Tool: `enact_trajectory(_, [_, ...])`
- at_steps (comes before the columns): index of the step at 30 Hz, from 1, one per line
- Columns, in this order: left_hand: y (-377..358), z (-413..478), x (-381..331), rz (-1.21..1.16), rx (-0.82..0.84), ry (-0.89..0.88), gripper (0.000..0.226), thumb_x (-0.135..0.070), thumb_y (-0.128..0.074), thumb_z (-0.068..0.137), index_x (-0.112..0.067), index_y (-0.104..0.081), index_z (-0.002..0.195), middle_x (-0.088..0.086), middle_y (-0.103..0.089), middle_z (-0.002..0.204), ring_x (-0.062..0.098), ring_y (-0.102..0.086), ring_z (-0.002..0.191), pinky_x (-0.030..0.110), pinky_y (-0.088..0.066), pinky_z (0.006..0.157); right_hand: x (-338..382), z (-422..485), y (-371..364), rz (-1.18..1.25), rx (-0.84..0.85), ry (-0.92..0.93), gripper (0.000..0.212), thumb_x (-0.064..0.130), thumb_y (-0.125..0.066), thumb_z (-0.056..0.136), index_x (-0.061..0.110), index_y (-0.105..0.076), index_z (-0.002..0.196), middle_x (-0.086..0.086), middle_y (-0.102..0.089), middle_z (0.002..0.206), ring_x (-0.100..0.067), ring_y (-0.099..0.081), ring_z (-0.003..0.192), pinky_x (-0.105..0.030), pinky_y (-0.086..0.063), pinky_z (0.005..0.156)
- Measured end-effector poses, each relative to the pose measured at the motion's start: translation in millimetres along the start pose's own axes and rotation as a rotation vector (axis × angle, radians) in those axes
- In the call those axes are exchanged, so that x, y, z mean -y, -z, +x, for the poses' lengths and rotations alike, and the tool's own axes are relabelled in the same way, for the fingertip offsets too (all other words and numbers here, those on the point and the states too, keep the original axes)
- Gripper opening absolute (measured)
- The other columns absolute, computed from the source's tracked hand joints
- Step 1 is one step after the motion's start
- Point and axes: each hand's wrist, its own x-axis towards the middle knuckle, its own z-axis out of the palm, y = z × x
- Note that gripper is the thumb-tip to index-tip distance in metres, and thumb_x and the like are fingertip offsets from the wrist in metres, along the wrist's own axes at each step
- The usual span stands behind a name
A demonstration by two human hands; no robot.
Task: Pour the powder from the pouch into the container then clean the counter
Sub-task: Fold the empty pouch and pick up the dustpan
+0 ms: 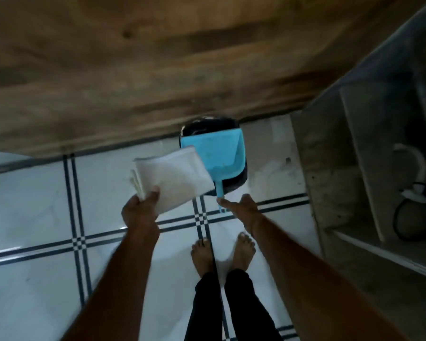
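Note:
My left hand (142,207) grips a folded white cloth (175,178) by its near corner, held over the tiled floor. My right hand (241,209) reaches down to the tip of the handle of a light blue dustpan (217,151), fingertips touching it. The dustpan lies across a black bin (207,124) that stands on the floor against the wooden door. Whether my right fingers close round the handle is not clear. No pouch, container or counter is in view.
A brown wooden door (158,70) fills the upper part of the view. At the right stand grey concrete shelves (354,168) with a white fitting and a black hose (403,212). My bare feet (221,252) stand on white tiles with dark lines.

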Motion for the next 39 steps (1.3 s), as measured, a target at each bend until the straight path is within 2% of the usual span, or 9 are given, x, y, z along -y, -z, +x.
enact_trajectory(4, [-17, 62, 36, -0.094, -0.014, 0.021, 0.017, -0.014, -0.081, 0.086, -0.013, -0.07, 0.099, 0.003, -0.072, 0.094, 0.018, -0.069, 0.087, 0.035, -0.058, 0.085, -20, 86, -38, -0.007, 0.061, -0.055, 0.098, 0.048, -0.081, 0.081, 0.0, -0.033, 0.152, -0.017, -0.045, 0.152, -0.032, -0.047, 0.138, -0.037, -0.042, 0.107])
enact_trajectory(8, [-30, 93, 54, -0.044, -0.016, -0.021, 0.025, -0.018, -0.081, 0.087, -0.013, -0.07, 0.109, -0.001, -0.072, 0.094, 0.014, -0.069, 0.085, 0.033, -0.061, 0.083, -34, 131, -68, 0.01, -0.016, -0.004, 0.056, 0.04, -0.079, 0.082, 0.006, -0.064, 0.124, -0.011, -0.072, 0.118, -0.029, -0.069, 0.109, -0.04, -0.057, 0.092])
enact_trajectory(13, [-28, 98, 46, 0.097, -0.13, -0.17, 0.02, -0.031, -0.085, 0.072, -0.02, -0.069, 0.076, -0.001, -0.07, 0.083, 0.024, -0.065, 0.083, 0.042, -0.059, 0.084, -47, 89, -50, 0.057, -0.169, 0.18, 0.012, 0.033, -0.064, 0.093, 0.022, -0.06, 0.089, -0.008, -0.07, 0.085, -0.031, -0.071, 0.085, -0.047, -0.06, 0.078])
enact_trajectory(17, [-42, 71, 18, 0.162, -0.155, -0.264, 0.029, -0.026, -0.083, 0.081, -0.022, -0.057, 0.069, -0.006, -0.06, 0.073, 0.016, -0.057, 0.07, 0.03, -0.05, 0.075, -70, 38, -3, 0.137, -0.324, 0.187, 0.015, 0.038, -0.062, 0.094, 0.027, -0.055, 0.086, -0.002, -0.063, 0.078, -0.032, -0.065, 0.078, -0.047, -0.056, 0.072])
enact_trajectory(22, [-90, 56, 15, 0.361, -0.119, -0.376, 0.026, -0.029, -0.08, 0.084, -0.013, -0.059, 0.081, -0.006, -0.053, 0.068, 0.016, -0.05, 0.065, 0.027, -0.041, 0.063, -88, 14, 41, 0.266, -0.341, 0.176, 0.014, 0.025, -0.062, 0.099, 0.012, -0.058, 0.096, -0.003, -0.057, 0.075, -0.014, -0.053, 0.065, -0.021, -0.047, 0.056])
enact_trajectory(25, [-127, 68, 36, 0.41, -0.005, -0.386, 0.023, -0.028, -0.08, 0.085, -0.015, -0.061, 0.084, -0.006, -0.055, 0.071, 0.012, -0.051, 0.063, 0.019, -0.041, 0.053, -103, 27, 50, 0.289, -0.333, 0.2, 0.018, 0.023, -0.061, 0.1, 0.007, -0.056, 0.093, -0.007, -0.052, 0.073, -0.014, -0.049, 0.062, -0.015, -0.045, 0.05])
enact_trajectory(28, [-154, 93, 62, 0.455, 0.091, -0.317, 0.018, -0.028, -0.079, 0.087, -0.019, -0.065, 0.092, -0.003, -0.065, 0.084, 0.017, -0.062, 0.077, 0.026, -0.053, 0.066, -123, 41, 52, 0.28, -0.293, 0.208, 0.02, 0.025, -0.059, 0.101, 0.006, -0.056, 0.093, -0.01, -0.052, 0.073, -0.015, -0.049, 0.064, -0.014, -0.046, 0.051])
enact_trajectory(34, [-166, 109, 67, 0.695, 0.201, -0.174, 0.039, -0.018, -0.077, 0.075, -0.027, -0.07, 0.113, 0.002, -0.073, 0.105, 0.027, -0.07, 0.101, 0.042, -0.059, 0.095, -156, 29, 60, 0.31, -0.304, 0.208, 0.022, 0.026, -0.062, 0.1, 0.01, -0.055, 0.085, -0.008, -0.051, 0.069, -0.018, -0.049, 0.065, -0.034, -0.045, 0.064])
enact_trajectory(39, [-145, 30, 9, 0.843, 0.283, -0.302, 0.035, -0.026, -0.078, 0.086, -0.018, -0.07, 0.119, 0.002, -0.072, 0.107, 0.019, -0.065, 0.101, 0.028, -0.05, 0.091, -155, -33, 69, 0.365, -0.375, 0.154, 0.026, 0.046, -0.064, 0.094, 0.022, -0.061, 0.085, -0.011, -0.066, 0.075, -0.026, -0.064, 0.074, -0.045, -0.056, 0.073])
